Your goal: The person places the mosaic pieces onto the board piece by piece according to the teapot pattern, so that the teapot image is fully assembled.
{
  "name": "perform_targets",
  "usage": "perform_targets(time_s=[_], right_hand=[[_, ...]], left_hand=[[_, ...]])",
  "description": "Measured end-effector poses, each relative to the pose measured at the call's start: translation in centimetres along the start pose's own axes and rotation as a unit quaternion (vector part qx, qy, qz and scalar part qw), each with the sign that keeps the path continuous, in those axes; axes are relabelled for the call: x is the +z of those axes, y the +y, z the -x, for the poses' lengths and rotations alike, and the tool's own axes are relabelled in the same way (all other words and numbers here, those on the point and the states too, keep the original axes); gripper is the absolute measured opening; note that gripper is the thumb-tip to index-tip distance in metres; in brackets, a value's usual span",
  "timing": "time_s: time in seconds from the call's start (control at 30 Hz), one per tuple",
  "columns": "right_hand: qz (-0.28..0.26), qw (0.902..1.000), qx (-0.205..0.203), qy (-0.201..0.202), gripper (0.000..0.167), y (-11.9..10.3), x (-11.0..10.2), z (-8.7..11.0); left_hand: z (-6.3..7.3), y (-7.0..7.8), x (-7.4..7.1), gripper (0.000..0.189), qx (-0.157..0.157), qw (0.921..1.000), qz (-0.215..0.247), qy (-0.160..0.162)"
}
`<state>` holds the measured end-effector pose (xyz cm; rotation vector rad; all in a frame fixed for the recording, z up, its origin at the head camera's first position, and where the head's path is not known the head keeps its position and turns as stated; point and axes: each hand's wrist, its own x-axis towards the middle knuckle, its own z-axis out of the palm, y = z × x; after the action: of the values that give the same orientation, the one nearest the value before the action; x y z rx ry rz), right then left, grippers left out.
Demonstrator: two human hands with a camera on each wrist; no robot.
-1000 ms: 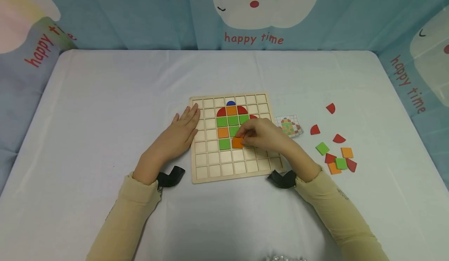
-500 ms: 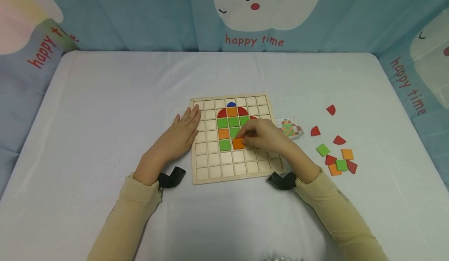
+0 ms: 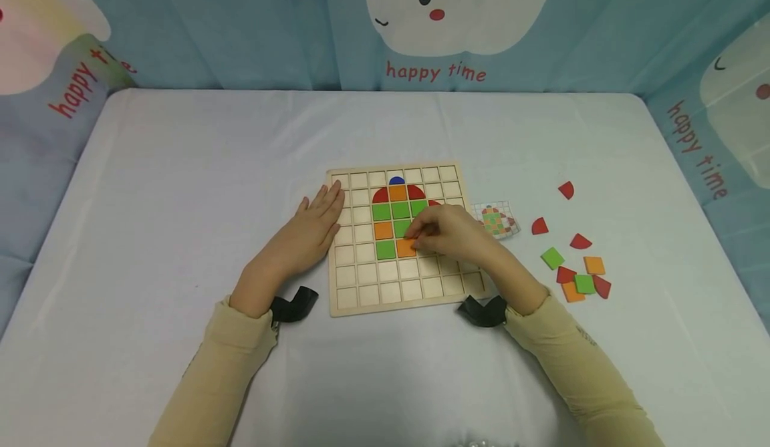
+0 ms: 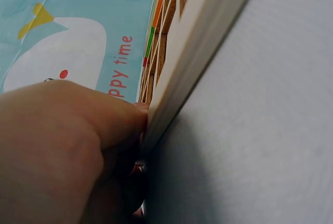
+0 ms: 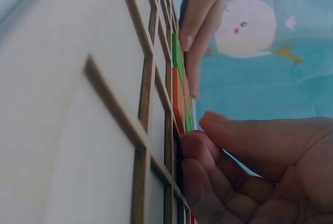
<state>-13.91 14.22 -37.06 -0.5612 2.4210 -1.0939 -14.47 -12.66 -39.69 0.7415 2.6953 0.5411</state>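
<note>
A wooden grid board [image 3: 349, 307] lies flat on the table, with green, orange, red and blue pieces in its cells. My left hand [image 3: 307, 230] rests flat along the board's left edge; its fingers are extended. The left wrist view shows that hand [image 4: 62, 140] against the board's side [image 4: 192, 52]. My right hand [image 3: 451, 230] has its curled thumb and finger at an orange square tile [image 3: 406, 248], which sits in a cell right of a green tile [image 3: 386, 250]. Seen from the right wrist, the fingertips touch the tile's edge [image 5: 178, 101]. This hand hides cells behind it.
A small pattern card [image 3: 498, 218] lies by the board's right side, partly behind the right hand. Farther right are scattered red quarter-circle pieces [image 3: 580, 241], green squares [image 3: 552, 258] and orange squares [image 3: 594, 265]. A printed curtain [image 3: 271, 26] borders the table.
The orange tile under my right hand has gone from lying askew over the cell to sitting level in it. The left hand stays in place.
</note>
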Motion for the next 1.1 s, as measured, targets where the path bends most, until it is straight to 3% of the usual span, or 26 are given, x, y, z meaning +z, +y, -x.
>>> perform_targets(time_s=[0.27,0.43,0.93,1.1], right_hand=[[-0.008,0.9997,-0.012,0.019,0.011,0.4,-0.5,0.3],[-0.037,0.9978,0.014,0.052,0.009,1.1,-1.7,1.6],[-0.025,0.982,0.1,0.158,0.021,4.9,-6.2,9.1],[-0.009,0.9755,0.134,0.174,0.023,5.9,-7.3,11.4]], left_hand=[[0.1,0.0,0.0,0.055,-0.006,1.0,-0.003,-0.001],[0.0,-0.1,0.1,0.055,-0.002,1.0,0.0,0.001],[0.0,0.0,0.4,0.054,0.004,0.9999,-0.001,0.011],[0.1,-0.1,0.3,0.055,0.002,0.9999,-0.002,0.01]])
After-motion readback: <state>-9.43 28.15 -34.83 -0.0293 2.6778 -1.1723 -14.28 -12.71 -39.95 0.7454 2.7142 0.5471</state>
